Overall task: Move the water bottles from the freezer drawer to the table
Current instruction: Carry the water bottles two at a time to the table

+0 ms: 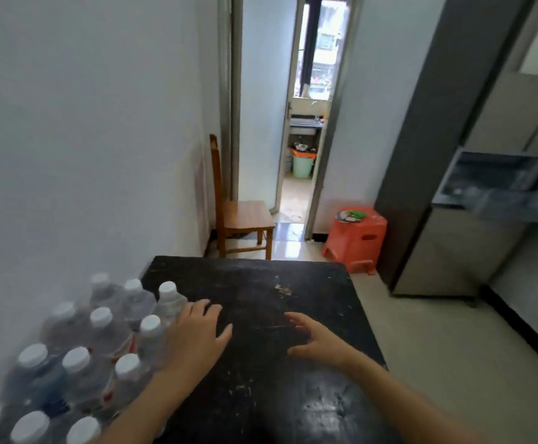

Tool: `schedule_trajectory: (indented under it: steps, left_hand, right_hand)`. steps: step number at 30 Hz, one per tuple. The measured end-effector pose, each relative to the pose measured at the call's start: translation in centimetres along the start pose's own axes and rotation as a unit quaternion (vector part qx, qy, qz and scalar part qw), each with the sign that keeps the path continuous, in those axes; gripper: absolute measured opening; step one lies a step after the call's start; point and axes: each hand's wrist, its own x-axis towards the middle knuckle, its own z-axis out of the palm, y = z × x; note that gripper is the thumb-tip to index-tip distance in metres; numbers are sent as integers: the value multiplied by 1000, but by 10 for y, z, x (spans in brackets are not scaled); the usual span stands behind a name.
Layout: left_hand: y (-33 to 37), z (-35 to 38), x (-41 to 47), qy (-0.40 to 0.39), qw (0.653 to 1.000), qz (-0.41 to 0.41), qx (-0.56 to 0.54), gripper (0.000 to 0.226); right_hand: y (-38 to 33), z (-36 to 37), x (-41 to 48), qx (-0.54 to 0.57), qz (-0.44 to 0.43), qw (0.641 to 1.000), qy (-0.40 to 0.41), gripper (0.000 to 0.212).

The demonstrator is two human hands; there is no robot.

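The water bottles (101, 341) (clear, white-capped) are standing crowded at the lower left of the frame, along the left side of the dark worktop (261, 283). The left hand (197, 338) is hovering just beside them, fingers spread, holding nothing. The right hand (315, 342) is reaching over the worktop's middle, splayed wide and empty. The freezer drawer (492, 181) is hanging open at the right edge.

Water bottles (101, 318) are crowding the table's (261, 283) left side by the wall (85, 155), chair's (242, 219) sitting behind, stool (357, 238) and freezer drawer (492, 181) hanging out rightward.
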Motion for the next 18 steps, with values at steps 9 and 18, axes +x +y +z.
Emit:
schedule_trajectory:
  steps: [9, 18]
  left_hand:
    - [46, 5, -75, -59, 975, 197, -89, 46]
    - [125, -27, -138, -70, 908, 356, -208, 54]
  right_hand:
    - [23, 29, -209, -38, 114, 959, 258, 56]
    - [20, 53, -376, -135, 208, 894, 373, 54]
